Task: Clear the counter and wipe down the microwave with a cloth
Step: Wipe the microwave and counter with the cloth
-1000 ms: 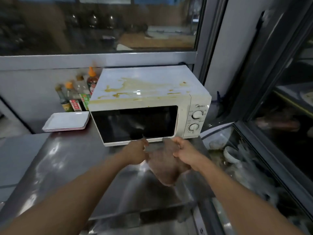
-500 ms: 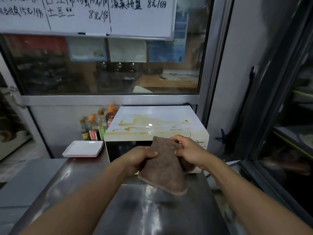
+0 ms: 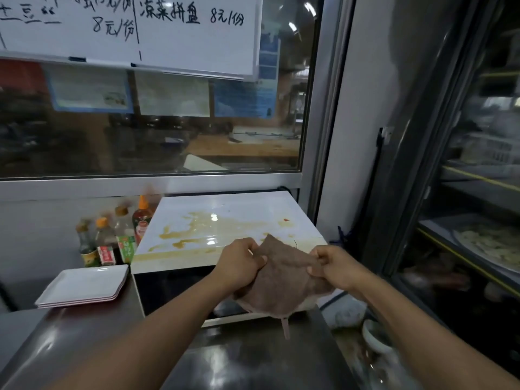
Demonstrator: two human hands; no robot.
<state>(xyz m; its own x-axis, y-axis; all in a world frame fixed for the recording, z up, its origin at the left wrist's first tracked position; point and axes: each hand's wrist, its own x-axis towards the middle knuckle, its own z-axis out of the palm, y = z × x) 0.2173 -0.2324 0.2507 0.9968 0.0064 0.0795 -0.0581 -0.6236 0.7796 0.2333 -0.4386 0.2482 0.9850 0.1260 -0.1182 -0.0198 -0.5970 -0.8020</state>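
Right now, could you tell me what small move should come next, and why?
Probably lower the cloth, held by both the left hand and right hand, onto the microwave top: yellowish spills cover it, just beyond the cloth.

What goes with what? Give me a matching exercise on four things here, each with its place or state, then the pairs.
1. cloth
2. plates
3. sauce bottles
4. microwave top

A. stacked on the counter, left of the microwave
B. smeared with yellowish stains
C. held between the left hand and right hand
D. lined up against the wall, behind the plates

Pairs: 1-C, 2-A, 3-D, 4-B
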